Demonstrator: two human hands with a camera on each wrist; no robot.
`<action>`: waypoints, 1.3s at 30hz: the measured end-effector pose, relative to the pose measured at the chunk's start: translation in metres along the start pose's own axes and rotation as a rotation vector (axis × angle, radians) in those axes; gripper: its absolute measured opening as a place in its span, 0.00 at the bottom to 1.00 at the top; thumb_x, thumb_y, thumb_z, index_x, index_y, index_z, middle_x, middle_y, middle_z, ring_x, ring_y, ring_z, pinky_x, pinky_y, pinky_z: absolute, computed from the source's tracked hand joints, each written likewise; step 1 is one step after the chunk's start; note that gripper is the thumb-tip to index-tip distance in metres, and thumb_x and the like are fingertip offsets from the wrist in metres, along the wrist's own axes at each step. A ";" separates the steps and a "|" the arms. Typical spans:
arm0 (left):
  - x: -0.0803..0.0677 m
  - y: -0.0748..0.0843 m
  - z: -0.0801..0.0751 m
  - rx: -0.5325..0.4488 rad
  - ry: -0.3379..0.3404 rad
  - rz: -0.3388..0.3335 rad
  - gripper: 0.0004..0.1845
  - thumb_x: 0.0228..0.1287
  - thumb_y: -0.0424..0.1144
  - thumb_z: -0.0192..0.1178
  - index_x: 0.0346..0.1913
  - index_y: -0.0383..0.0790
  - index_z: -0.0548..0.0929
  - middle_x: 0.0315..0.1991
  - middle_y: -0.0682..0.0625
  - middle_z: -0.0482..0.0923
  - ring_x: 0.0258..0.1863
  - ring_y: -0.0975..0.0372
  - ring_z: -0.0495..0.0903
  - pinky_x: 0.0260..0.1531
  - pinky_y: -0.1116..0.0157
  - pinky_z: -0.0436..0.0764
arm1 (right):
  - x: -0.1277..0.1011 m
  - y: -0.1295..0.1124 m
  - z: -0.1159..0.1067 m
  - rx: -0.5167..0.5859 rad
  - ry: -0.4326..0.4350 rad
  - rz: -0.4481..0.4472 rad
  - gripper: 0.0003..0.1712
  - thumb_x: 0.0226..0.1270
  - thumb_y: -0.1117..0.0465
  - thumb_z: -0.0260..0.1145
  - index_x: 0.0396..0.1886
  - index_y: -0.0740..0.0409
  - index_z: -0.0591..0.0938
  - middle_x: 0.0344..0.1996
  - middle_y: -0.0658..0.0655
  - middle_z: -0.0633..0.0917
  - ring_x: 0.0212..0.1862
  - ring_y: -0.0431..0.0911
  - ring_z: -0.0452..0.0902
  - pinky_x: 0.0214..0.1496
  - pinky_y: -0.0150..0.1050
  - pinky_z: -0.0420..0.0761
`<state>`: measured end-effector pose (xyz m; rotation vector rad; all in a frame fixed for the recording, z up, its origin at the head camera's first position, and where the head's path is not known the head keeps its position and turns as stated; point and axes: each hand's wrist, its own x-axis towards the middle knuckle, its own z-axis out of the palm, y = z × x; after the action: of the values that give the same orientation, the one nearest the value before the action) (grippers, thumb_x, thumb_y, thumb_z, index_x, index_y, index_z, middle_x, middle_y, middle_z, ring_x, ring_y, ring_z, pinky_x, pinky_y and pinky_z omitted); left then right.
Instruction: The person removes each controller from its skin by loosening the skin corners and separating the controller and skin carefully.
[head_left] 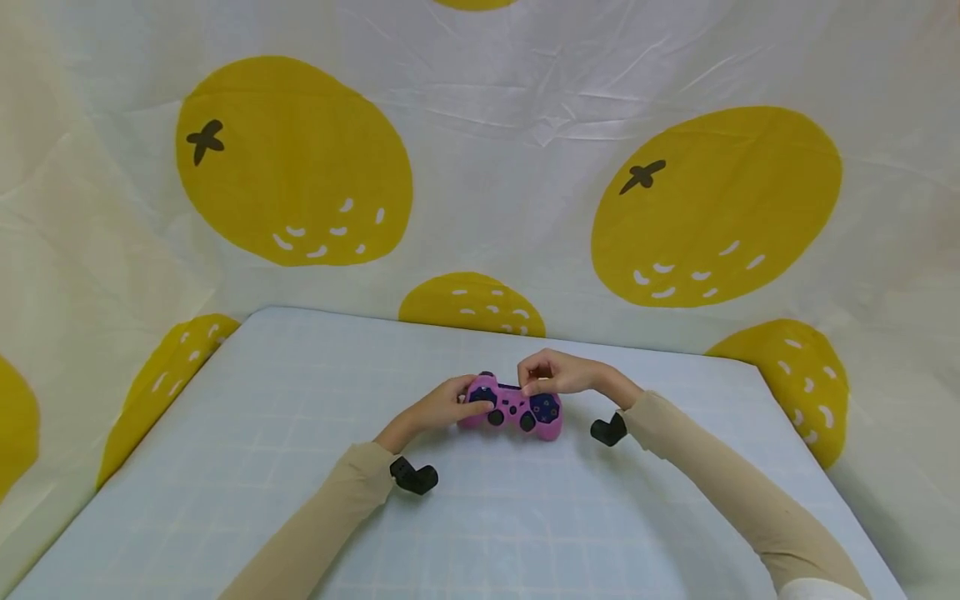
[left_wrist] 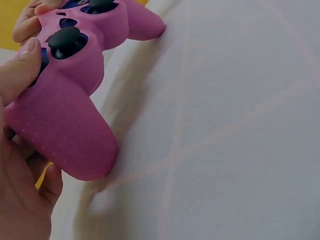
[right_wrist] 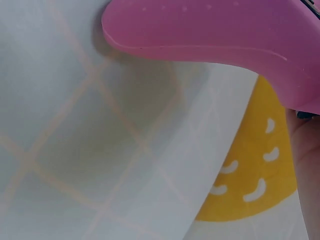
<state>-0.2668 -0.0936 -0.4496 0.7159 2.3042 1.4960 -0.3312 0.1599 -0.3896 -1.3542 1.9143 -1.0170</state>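
Open table [head_left: 300, 400] around controller [head_left: 512, 406]

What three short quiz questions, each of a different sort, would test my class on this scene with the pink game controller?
1. True or false: the pink silicone-covered game controller lies untouched on the pale checked table cover.
2. Which hand's thumb lies beside a black thumbstick? A left hand; B right hand.
3. Fill in: the backdrop cloth is printed with yellow ____.

Key
1. False: both hands hold it.
2. A.
3. Oranges.
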 end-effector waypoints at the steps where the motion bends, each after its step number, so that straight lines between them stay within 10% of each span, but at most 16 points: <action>1: 0.000 -0.001 0.000 -0.003 0.001 0.006 0.21 0.68 0.44 0.59 0.58 0.36 0.74 0.44 0.45 0.80 0.37 0.63 0.74 0.39 0.69 0.77 | 0.000 -0.001 0.000 -0.005 -0.001 0.005 0.05 0.67 0.71 0.59 0.30 0.62 0.77 0.24 0.52 0.73 0.31 0.42 0.68 0.38 0.31 0.70; 21: -0.008 -0.004 -0.005 0.095 -0.011 0.046 0.19 0.66 0.45 0.61 0.55 0.43 0.73 0.44 0.51 0.79 0.43 0.63 0.75 0.52 0.63 0.74 | 0.002 -0.003 -0.007 0.079 0.000 -0.036 0.07 0.67 0.72 0.55 0.28 0.66 0.75 0.22 0.60 0.68 0.25 0.41 0.63 0.29 0.31 0.68; 39: -0.003 -0.001 -0.007 0.218 -0.075 0.059 0.20 0.66 0.47 0.60 0.54 0.41 0.70 0.38 0.51 0.77 0.36 0.64 0.72 0.43 0.67 0.74 | -0.002 0.011 -0.006 0.172 0.041 -0.085 0.08 0.69 0.70 0.52 0.29 0.68 0.71 0.23 0.50 0.69 0.28 0.39 0.64 0.35 0.31 0.70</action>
<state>-0.2676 -0.1010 -0.4475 0.8878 2.4322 1.2295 -0.3413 0.1655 -0.3958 -1.3349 1.7658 -1.2301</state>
